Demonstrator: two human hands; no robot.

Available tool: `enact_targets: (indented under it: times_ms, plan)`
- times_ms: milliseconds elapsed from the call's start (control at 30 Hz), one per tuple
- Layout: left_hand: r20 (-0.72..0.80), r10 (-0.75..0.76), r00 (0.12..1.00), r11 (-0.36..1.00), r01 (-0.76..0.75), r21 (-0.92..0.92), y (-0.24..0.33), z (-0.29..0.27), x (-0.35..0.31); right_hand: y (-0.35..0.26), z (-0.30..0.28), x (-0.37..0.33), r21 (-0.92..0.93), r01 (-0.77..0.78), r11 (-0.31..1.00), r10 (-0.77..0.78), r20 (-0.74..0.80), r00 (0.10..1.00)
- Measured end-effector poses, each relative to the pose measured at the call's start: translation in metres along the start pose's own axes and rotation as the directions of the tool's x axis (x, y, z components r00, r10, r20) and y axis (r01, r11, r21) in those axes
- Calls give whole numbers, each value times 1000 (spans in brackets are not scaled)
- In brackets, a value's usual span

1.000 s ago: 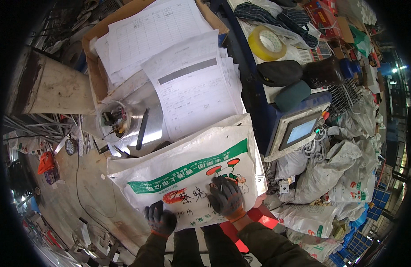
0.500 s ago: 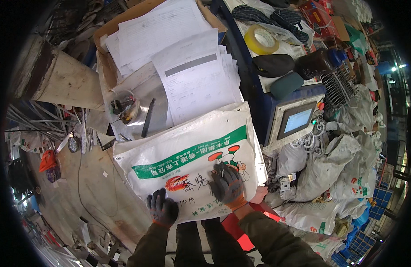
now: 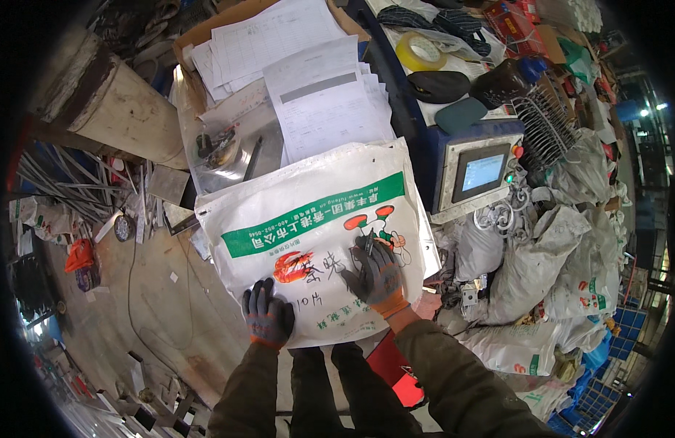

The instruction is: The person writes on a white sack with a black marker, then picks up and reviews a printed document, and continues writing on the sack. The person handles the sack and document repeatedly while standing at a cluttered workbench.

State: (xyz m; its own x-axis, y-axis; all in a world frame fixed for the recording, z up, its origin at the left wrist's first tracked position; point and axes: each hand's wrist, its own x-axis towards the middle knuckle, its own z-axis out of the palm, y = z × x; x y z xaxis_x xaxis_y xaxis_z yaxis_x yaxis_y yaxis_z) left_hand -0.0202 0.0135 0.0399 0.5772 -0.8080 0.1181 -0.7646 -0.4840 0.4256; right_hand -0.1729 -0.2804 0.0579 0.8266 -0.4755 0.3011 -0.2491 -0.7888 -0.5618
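Note:
A white woven sack [image 3: 297, 212] lies flat in front of me, printed with a green band and cartoon figures and marked with black handwriting. My left hand [image 3: 267, 315], in a grey glove with an orange cuff, rests on its near left edge with fingers stretched out. Over the sack's right half, my gloved right hand [image 3: 377, 279] is curled around a slim dark object that looks like a marker pen [image 3: 368, 244]. Part of that object is hidden by the fingers.
Beyond the sack, printed papers [image 3: 323, 95] lie in a cardboard box beside a dark pen [image 3: 253, 157]. A blue machine with a screen [image 3: 481, 174] stands to the right, a tape roll [image 3: 420, 51] on top. Filled sacks [image 3: 534, 263] crowd the right; metal strips [image 3: 74, 179] lie left.
The sack and both hands appear higher in the picture, and the surroundings have shifted slightly as the view moved. Both hands keep nearly the same places on the sack.

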Motion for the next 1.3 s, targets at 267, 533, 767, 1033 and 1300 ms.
enact_targets:
  times_ms: [267,533,767,1033,1300]
  plan:
    - [3,-8,1000,1000,8,-29,0,-3,0,-4,-2,-6,44,-18,999,18,-6,1000]
    - [4,-49,999,996,49,-68,3,-4,0,-7,-1,-12,16,8,1000,-8,-38,999]
    - [8,-28,1000,997,28,-72,1,-1,2,-52,-30,-11,-21,-40,999,40,-2,999]
    - [31,-27,999,996,30,-87,3,-7,2,-49,-59,86,-187,99,977,-143,-237,961]
    - [0,-18,1000,993,18,-116,1,-4,0,27,-60,298,-25,-95,995,79,-375,924]
